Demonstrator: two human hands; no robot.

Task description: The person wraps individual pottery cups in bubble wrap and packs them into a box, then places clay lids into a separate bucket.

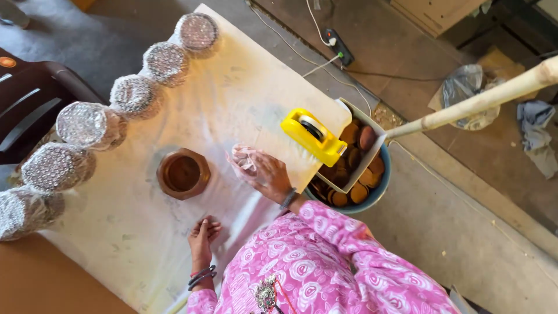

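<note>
A brown eight-sided pot (183, 172) stands open on a white sheet (244, 93) spread over the table. My right hand (267, 174) is just to the right of the pot, its fingers closed on a bunched piece of clear wrap (243, 157). My left hand (203, 231), with dark bangles at the wrist, rests fingertips-down on the sheet below the pot and holds nothing. A yellow tape dispenser (311, 135) lies on the sheet's right edge, just beyond my right hand.
Several round bundles in bubble wrap (87, 123) line the sheet's left edge. A blue tub (379, 185) of brown discs stands on the floor at the right, under a pale pole (476, 102). A power strip (340, 46) lies beyond. A dark chair (29, 104) stands at the left.
</note>
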